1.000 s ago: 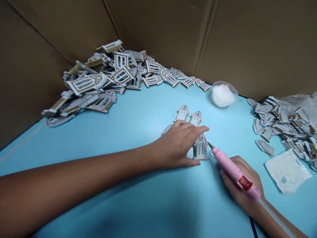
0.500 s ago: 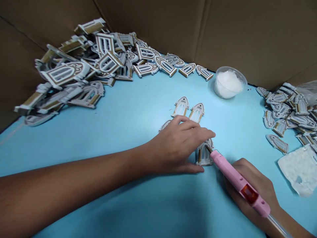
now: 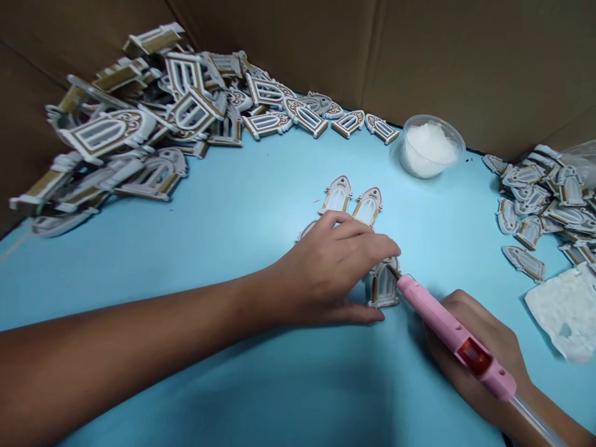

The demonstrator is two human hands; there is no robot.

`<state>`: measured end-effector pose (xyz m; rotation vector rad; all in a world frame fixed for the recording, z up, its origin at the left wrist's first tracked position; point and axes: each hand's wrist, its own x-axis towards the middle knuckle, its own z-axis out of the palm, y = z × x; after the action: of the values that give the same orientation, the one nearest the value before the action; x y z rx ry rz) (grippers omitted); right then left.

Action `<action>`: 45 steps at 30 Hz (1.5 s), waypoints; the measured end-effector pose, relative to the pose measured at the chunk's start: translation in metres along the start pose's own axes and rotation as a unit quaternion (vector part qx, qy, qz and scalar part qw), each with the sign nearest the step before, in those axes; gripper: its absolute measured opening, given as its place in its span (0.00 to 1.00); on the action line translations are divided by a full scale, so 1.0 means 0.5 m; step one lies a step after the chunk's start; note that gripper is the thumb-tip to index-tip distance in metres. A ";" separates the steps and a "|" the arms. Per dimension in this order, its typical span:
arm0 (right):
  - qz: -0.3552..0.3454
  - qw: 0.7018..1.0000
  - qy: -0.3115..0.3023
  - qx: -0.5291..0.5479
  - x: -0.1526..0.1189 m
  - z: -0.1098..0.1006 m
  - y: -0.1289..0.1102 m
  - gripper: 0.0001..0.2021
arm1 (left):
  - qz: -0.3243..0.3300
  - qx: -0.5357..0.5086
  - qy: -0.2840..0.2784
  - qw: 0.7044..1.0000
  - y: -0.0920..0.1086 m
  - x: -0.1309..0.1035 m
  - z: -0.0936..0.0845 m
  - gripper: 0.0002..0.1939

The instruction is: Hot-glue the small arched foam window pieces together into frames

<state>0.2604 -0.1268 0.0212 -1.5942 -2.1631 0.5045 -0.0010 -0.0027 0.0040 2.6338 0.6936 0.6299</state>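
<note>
Right hand [image 3: 488,329]: lower right of the frame, grip wrapped firmly round the pink glue gun [image 3: 437,316].
Metal tip [image 3: 395,272]: up at the arched piece, near its top; touching or just above, can't tell!
Arched piece [image 3: 385,288]: just right of centre, lying on the blue tabletop [image 3: 233,379].
Left hand [image 3: 326,270]: mid-frame, thumb by the piece's base, forefinger by its top; whether that grip pinches is hidden.
Neighbours: two more arched pieces [image 3: 343,186] poke out beyond the knuckles.
Step in hand: gluing, by the look of it, right at the arch.
Next move: calls for a steady tip and a piece that doesn't slide.
</note>
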 end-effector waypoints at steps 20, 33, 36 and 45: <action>-0.060 0.998 -0.015 -0.009 0.012 -0.014 -0.004 0.07 | 0.002 -0.003 0.008 1.000 0.002 -0.001 0.002 0.30; -0.056 0.998 -0.038 -0.019 0.005 -0.015 0.004 0.08 | 0.067 -0.003 0.106 0.992 0.000 -0.001 0.006 0.28; -0.061 0.998 -0.015 -0.026 0.012 -0.015 -0.005 0.09 | 0.069 -0.004 0.107 0.992 0.000 0.000 0.005 0.29; -0.063 0.998 -0.009 -0.029 0.010 -0.015 -0.005 0.07 | 0.067 0.015 0.140 0.988 0.002 0.003 0.007 0.26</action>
<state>0.2609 -0.1225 0.0291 -1.4753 -2.2929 0.4229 0.0020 -0.0034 0.0019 2.6622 0.6093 1.0507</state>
